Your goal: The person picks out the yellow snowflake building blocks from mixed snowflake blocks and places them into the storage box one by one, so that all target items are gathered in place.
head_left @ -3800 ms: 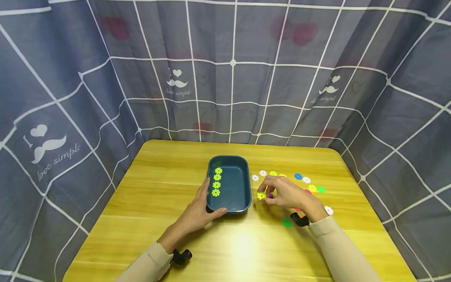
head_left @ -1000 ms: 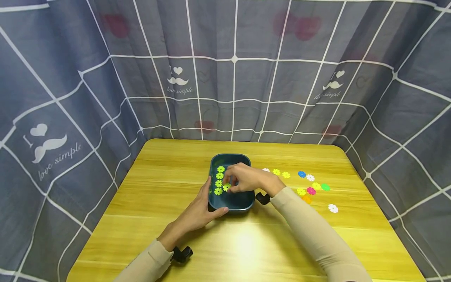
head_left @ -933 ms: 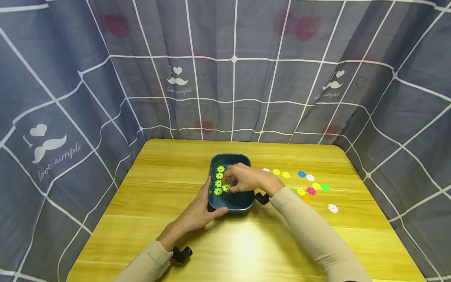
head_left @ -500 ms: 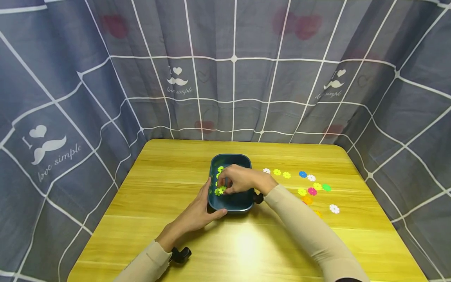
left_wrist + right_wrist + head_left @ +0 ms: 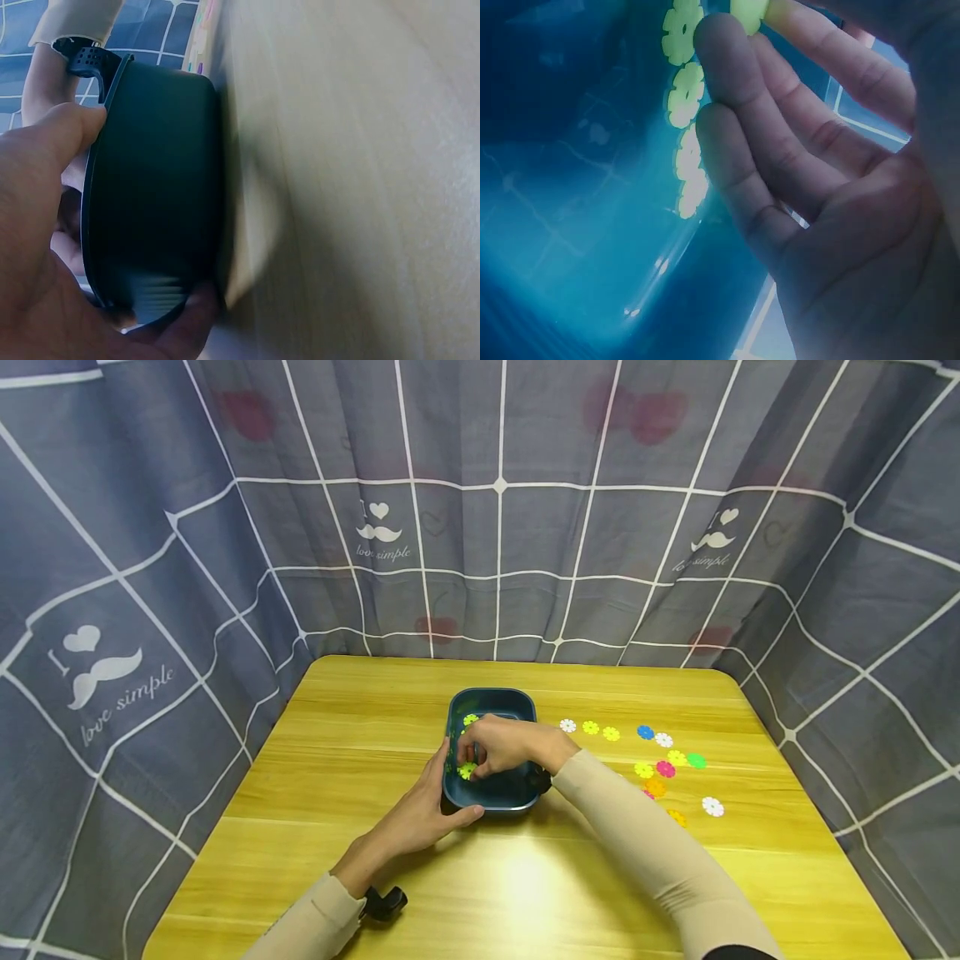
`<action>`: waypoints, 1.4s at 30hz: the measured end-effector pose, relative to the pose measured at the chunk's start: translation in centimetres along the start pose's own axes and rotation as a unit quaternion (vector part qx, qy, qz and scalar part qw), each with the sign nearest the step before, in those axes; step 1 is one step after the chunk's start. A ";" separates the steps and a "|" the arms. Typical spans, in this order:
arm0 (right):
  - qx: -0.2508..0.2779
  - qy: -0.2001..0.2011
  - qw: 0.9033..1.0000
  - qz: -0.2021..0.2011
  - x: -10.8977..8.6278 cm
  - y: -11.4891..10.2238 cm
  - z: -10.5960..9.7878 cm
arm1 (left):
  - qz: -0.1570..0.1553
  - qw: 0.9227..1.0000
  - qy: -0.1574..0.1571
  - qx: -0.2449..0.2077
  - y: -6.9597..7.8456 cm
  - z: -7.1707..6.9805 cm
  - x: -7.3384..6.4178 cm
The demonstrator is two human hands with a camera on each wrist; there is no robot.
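My left hand (image 5: pixel 423 806) grips the near left corner of a dark blue plastic tray (image 5: pixel 491 807), thumb at the near rim and fingers along the outer left wall. In the left wrist view the thumb lies at the rim and a fingertip shows under the wall. My right hand (image 5: pixel 506 743) reaches down inside the tray at its left side. It pinches a yellow snowflake disc (image 5: pixel 748 15), partly covered by the fingers. Just left of those fingertips, a row of yellow snowflake discs (image 5: pixel 686 94) lines the tray; the hand hides part of it in the head view.
Right of the tray, more snowflake discs lie spread on the wooden table (image 5: pixel 360 718): white (image 5: pixel 567 726), blue (image 5: pixel 646 732), green (image 5: pixel 697 762), magenta (image 5: pixel 666 769) and orange (image 5: pixel 655 787) ones among them. A grey checked curtain (image 5: pixel 465 527) surrounds the table.
My right hand has carried a yellow disc from the table right of the tray into it, then shifted left and slightly nearer, against the row. The left hand keeps its hold on the tray.
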State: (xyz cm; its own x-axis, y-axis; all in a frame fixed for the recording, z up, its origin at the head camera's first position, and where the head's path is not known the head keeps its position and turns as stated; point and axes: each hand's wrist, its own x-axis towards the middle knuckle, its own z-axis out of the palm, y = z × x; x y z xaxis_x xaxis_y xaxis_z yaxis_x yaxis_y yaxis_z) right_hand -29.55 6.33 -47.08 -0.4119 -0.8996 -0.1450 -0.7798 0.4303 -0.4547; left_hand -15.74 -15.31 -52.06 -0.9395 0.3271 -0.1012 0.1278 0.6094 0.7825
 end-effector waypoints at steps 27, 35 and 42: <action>0.019 -0.025 0.999 0.007 1.3 -0.1 1.1 | -0.005 1.000 0.005 -0.003 0.1 0.0 0.0; 0.020 -0.026 0.999 0.018 1.3 -0.5 1.2 | -0.004 1.000 0.008 -0.003 0.1 0.0 -0.1; 0.015 -0.024 0.999 0.015 1.2 -0.4 1.2 | -0.006 1.000 0.006 -0.002 0.1 0.1 -0.1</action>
State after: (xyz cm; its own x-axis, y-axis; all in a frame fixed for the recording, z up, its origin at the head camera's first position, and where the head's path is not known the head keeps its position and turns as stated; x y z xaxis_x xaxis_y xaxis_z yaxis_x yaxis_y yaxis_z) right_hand -29.13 4.99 -48.09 -0.4104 -0.8894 -0.2012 -0.7532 0.4550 -0.4751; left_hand -15.63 -15.22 -52.02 -0.9448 0.3111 -0.1033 0.1152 0.6102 0.7838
